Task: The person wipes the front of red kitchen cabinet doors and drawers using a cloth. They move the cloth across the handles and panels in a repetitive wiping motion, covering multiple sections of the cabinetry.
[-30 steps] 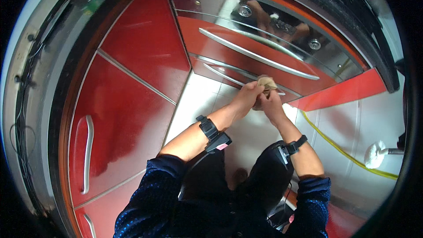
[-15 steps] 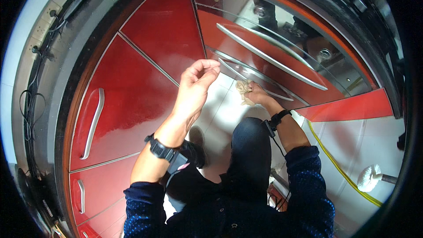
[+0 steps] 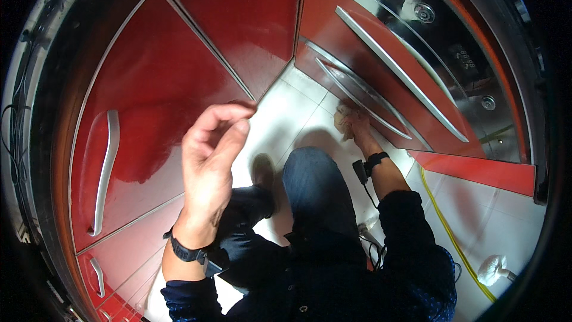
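Observation:
My right hand (image 3: 361, 129) grips a crumpled beige cloth (image 3: 342, 120) low down, close to the bottom of the red appliance front with the silver handles. Part of the cloth hangs out past my fingers, and the rest is hidden in my grip. In front of the red cabinet doors my left hand (image 3: 208, 152) hovers in the air. Its fingers are loosely curled, with a small gap between thumb and forefinger, and I see nothing in it. A curved silver drawer handle (image 3: 360, 102) runs just above my right hand.
Left of me stands a red cabinet door (image 3: 143, 83) with a silver handle (image 3: 105, 173). White floor tiles (image 3: 298, 104) lie between cabinets and my legs. A yellow hose (image 3: 444, 220) and a white-headed brush (image 3: 492, 269) are on the right. A long handle (image 3: 399, 71) juts from the appliance.
The whole view has shifted and turned toward the corner. My left hand has come lower and further left, its fingers slightly more apart. The right hand keeps the cloth, now nearer the appliance base.

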A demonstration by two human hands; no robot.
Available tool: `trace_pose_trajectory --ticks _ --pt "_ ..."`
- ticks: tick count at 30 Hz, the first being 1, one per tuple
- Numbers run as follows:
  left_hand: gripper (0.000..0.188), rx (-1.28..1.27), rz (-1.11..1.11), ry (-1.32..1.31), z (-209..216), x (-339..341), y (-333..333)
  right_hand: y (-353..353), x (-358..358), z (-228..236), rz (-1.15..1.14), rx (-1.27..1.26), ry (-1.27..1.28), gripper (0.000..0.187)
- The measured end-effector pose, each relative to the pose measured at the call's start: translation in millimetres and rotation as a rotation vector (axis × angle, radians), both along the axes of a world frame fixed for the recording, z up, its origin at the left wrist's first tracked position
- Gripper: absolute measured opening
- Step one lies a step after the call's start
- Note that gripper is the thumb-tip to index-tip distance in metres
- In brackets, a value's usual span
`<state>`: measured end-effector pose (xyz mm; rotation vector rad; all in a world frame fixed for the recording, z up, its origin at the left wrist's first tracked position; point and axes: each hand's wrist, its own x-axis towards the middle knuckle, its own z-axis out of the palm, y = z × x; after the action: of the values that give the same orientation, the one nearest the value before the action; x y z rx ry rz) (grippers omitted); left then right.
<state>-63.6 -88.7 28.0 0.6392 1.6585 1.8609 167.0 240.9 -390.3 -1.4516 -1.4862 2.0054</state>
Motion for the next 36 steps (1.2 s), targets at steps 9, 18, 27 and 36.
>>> trace_pose_trajectory --ticks 9,18,27,36 --pt "0.017 -0.022 -0.085 -0.055 0 3 1 15 30 6 -0.465 -0.282 0.401 0.041" --pt "0.018 -0.088 -0.051 -0.088 -3 11 13 1 -52 6 -0.212 0.137 0.681 0.032" --pt "0.017 -0.145 -0.035 -0.102 -12 15 22 13 8 3 -0.166 0.340 0.363 0.023" --pt "0.016 -0.127 -0.148 -0.107 -16 26 41 -1 -99 -6 -0.586 -0.519 0.765 0.035"
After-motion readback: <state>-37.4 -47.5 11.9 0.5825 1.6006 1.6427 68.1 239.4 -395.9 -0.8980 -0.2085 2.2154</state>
